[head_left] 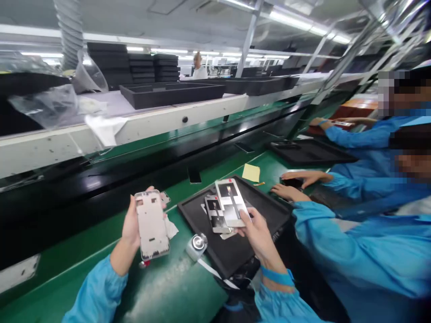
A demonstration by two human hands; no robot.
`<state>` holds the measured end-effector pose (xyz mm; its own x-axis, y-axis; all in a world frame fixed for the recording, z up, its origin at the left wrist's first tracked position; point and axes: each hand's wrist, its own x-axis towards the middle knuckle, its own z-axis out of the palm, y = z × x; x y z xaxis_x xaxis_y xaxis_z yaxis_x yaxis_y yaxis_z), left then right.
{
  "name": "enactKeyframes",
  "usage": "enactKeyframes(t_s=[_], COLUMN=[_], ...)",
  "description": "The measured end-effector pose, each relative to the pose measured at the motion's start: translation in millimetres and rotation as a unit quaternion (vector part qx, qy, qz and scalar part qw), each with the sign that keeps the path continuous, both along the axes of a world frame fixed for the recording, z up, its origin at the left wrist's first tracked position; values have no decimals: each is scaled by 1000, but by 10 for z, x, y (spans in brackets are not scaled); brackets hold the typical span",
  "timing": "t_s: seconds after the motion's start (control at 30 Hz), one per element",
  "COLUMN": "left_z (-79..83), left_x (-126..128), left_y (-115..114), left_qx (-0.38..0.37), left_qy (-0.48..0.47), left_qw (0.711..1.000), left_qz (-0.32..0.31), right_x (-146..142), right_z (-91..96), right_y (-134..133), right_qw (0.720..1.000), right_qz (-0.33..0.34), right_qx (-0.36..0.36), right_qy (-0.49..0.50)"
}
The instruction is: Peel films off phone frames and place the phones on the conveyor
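Note:
My left hand (128,226) grips a pale phone housing (153,229) by its edge, with its flat inner face and cut-outs toward me. In my right hand (256,231), pinched at a lower corner, is a white-edged phone screen (230,202) showing dark and silvery panels. It is held over a black tray (232,268), where similar phone screens (213,215) lie loosely overlapped. A small pale device with a round metal top (197,246) and a white strap sits between my hands, beside the tray. A scrap of white tissue (171,228) shows just right of the housing.
A yellow paper square (251,172) lies behind the tray. On the dark belt are flat phone parts (194,175). Co-workers in blue sleeves (350,237) work close on my right, near another black tray (313,152). A raised shelf (161,117) carries black trays and plastic bags.

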<state>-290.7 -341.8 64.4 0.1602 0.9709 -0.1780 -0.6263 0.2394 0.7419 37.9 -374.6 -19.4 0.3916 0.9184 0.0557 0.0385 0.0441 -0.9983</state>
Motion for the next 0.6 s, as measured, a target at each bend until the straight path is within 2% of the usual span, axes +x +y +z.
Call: enactKeyframes(t_s=[0.07,0.17,0.27,0.37,0.47,0.53,0.6], left_z=[10,-28,-125,-228,-289,-309,-334], left_x=[-60,-141,-264,-405,-505,-536,-544], left_y=[-276,-528,-632,-678,-720,-739,-743], left_qx=[26,72,93,141,212,271,339], left_qy=[-51,-90,-87,-13,97,168,230], left_qw=[993,965,945,953,952,936,904], left_qz=[-100,-234,-303,-266,-199,-152,-119], right_x=[-380,-1036,-1558,-1880,-2104,-2236,-2354], right_z=[151,250,293,420,621,727,777], right_y=[-219,-478,-594,-603,-560,-511,-450], right_qw=[998,991,988,980,971,968,969], right_qz=[50,124,112,60,55,48,24], right_qx=[18,33,94,165,203,224,237], right_qy=[32,27,-39,-97,-110,-97,-64])
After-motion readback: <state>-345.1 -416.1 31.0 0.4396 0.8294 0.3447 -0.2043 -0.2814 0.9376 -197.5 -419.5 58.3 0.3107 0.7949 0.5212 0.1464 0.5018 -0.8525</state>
